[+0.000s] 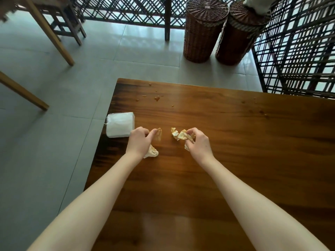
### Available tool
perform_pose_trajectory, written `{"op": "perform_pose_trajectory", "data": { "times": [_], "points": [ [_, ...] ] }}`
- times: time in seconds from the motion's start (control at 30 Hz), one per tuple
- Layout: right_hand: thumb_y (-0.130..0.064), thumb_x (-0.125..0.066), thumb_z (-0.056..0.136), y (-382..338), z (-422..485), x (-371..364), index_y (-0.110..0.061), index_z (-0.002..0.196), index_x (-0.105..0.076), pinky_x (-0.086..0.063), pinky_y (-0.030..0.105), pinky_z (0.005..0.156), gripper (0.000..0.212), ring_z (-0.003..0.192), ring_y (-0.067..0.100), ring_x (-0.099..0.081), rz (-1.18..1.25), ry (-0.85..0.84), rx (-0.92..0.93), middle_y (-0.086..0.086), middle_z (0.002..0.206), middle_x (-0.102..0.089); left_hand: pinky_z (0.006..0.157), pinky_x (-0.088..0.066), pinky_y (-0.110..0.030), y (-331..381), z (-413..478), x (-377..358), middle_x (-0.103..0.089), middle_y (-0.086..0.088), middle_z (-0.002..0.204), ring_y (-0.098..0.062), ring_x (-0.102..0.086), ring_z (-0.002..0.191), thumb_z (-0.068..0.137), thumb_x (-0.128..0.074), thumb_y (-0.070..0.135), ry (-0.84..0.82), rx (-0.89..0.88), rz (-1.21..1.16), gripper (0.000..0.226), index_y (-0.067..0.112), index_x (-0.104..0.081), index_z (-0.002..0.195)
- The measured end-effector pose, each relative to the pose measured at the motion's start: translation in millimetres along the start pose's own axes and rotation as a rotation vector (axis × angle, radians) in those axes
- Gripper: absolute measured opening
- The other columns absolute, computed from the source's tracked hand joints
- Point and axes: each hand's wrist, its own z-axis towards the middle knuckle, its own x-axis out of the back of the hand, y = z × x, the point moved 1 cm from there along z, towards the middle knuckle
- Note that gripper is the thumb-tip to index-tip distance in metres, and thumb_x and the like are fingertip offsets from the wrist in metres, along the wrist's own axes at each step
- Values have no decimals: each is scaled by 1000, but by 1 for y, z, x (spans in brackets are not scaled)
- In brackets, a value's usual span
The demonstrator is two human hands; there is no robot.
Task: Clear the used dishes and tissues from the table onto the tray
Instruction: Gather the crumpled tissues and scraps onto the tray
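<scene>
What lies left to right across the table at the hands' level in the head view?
Tissue pack → left hand, gripping a stained tissue → crumpled tissue → right hand, which grips it.

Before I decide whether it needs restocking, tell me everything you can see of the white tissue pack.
The tissue pack is a soft, rectangular white block in what looks like clear plastic wrap, slightly puffed. It lies flat at the left edge of the wooden table, looking unstained. The left hand, gripping a crumpled tissue, is right beside its near corner; whether they touch cannot be told.
</scene>
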Motion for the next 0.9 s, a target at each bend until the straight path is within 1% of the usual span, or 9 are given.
{"op": "perform_pose_trajectory", "data": {
  "times": [0.07,0.2,0.3,0.4,0.47,0.57,0.63,0.73,0.9],
  "points": [
    [-9,-61,88,-8,7,-7,-16,109,-60,-41,20,75,23,93,9,-51,-11,4,32,1,109,-60,53,-34,-15,-6,0,3,-53,1,59,-12,-54,59,89,-63,35,7,16,-26,36,13,-60,62],
    [-5,-55,91,-17,21,-22,-15,114,-61,-42,21,82,26,104,16,-56,17,6,64,2,114,-59,56,-40,-18,-25,-3,1,-53,0,65,-14,-54,65,82,-73,17,-33,23,-37,32,14,-49,61],
    [-4,-47,95,-17,28,-37,-15,130,-56,-39,26,102,37,126,21,-46,-57,-69,104,3,138,-49,59,-45,-13,-39,-11,-4,-58,5,78,-9,-59,70,82,-73,13,-102,-12,-36,21,17,-52,84],
    [-14,-51,96,-11,26,-52,-19,142,-42,-29,38,114,48,140,25,-28,-256,-210,169,6,154,-29,78,-49,-18,-52,-20,-13,-54,3,107,-11,-57,97,86,-69,25,-181,-120,75,40,28,-54,123],
    [-20,-53,95,-6,23,-59,-21,145,-38,-28,42,114,52,142,28,-24,-405,-256,226,8,155,-25,94,-45,-32,-57,-25,-19,-46,0,125,-18,-46,115,86,-65,44,-166,-179,215,45,32,-57,128],
    [-16,-55,94,-6,20,-64,-20,141,-44,-33,42,112,48,141,27,-27,-414,-214,252,8,153,-31,109,-30,-46,-61,-26,-25,-34,-1,148,-20,-30,136,84,-55,61,-149,-132,160,49,36,-60,126],
    [-9,-55,93,-7,19,-64,-15,133,-53,-39,41,107,41,137,27,-32,-367,-178,264,9,148,-39,112,-25,-50,-61,-25,-29,-28,-1,153,-22,-24,141,82,-55,64,-185,-101,97,53,37,-58,128],
    [3,-49,91,-5,17,-58,-10,125,-60,-45,40,100,37,130,27,-41,-315,-153,271,11,139,-47,113,-13,-56,-61,-24,-36,-20,-1,157,-24,-13,146,79,-59,64,-251,-165,202,63,41,-47,136],
    [0,-51,92,9,5,-44,-7,127,-59,-45,32,95,36,119,25,-48,-249,-52,194,11,129,-53,114,-10,-56,-59,-26,-46,-19,-3,158,-26,-10,146,80,-61,62,-291,-334,382,64,43,-42,138]
  ]
}}
